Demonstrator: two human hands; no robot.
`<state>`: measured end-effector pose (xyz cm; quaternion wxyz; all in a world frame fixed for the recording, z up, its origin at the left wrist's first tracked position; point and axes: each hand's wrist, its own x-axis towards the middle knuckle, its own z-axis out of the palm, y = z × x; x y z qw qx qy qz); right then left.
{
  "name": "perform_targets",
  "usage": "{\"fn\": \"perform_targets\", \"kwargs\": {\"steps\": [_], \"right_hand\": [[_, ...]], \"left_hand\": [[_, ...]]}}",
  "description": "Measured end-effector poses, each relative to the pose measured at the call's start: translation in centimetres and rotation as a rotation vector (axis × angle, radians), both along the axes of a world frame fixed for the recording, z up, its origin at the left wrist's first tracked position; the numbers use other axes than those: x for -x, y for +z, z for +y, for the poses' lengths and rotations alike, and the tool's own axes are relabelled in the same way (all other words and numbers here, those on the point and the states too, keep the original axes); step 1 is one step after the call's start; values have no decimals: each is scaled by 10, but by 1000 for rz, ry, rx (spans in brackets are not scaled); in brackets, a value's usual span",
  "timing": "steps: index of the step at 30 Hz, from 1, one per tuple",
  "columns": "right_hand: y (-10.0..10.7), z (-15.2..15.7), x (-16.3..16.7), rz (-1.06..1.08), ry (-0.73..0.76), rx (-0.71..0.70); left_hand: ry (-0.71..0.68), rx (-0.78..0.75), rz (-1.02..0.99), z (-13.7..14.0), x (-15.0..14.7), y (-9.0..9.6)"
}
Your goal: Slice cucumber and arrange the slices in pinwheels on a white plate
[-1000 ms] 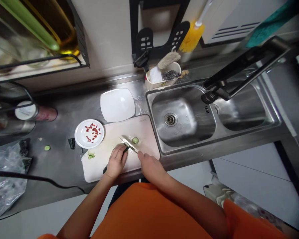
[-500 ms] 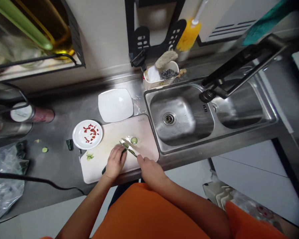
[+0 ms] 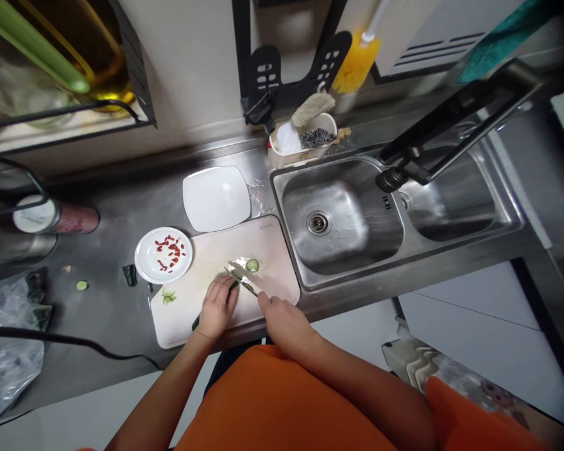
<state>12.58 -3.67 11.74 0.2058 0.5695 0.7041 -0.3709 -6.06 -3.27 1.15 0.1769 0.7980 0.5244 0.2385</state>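
On the pale cutting board [image 3: 178, 322], my left hand [image 3: 217, 305] is closed over a dark green cucumber [image 3: 196, 322], most of it hidden under the palm and fingers. My right hand [image 3: 284, 319] grips the handle of a kitchen knife [image 3: 242, 280]; its blade points up and left, beside my left fingertips at the cucumber's cut end. A round cucumber slice [image 3: 252, 265] lies on the board beyond the blade. Several pale green cucumber pieces [image 3: 168, 295] are at the board's left edge.
A white plate with red bits [image 3: 143, 263] stands left of the board, and a white square plate [image 3: 216, 197] behind it. The steel sink [image 3: 343, 216] with a black faucet [image 3: 451, 125] is at the right. A plastic bag [image 3: 9, 351] lies far left.
Both hands, the knife and the cucumber keep almost the same place. The view has shifted very slightly.
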Motion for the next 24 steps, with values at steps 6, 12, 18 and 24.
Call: {"fn": "perform_targets", "kwargs": {"steps": [6, 12, 18, 24], "right_hand": [[-3, 2, 2, 11, 0, -5], [-4, 6, 4, 18, -1, -5], [-10, 11, 7, 41, -15, -24], [-25, 15, 15, 79, -33, -29]], "left_hand": [[-4, 12, -14, 0, 0, 0], [-10, 14, -11, 1, 0, 1], [-8, 25, -28, 1, 0, -1], [-16, 44, -38, 2, 1, -1]]}}
